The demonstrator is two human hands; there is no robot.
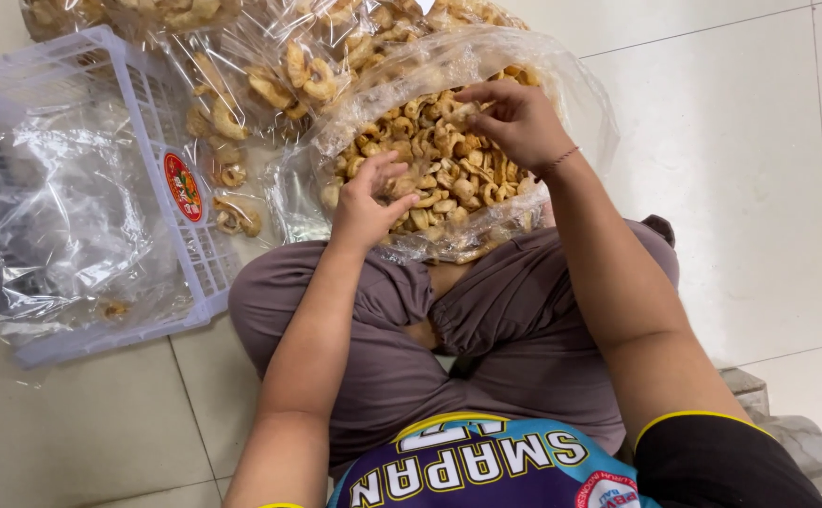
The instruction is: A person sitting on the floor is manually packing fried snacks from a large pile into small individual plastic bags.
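Both hands are working in an open bag of fried snacks.

The left hand (pixel 366 202) is resting on the heap, its fingers loosely spread and curling onto the snacks (pixel 439 165) directly under their tips; whether they are gripping any I cannot tell. The right hand (pixel 514 118) is reaching in from the far side, its fingertips drawn together and pinching at pieces just beneath them. The clear bag (pixel 561 85) is lying open against the person's crossed legs, its rim standing up around both hands, and it is looking well filled, so judging by that most of the heap is still waiting to be handled. Left of the left fingers, filled smaller bags (pixel 270 85) are lying near a white crate (pixel 161 141) lined with plastic that is holding only a few pieces.
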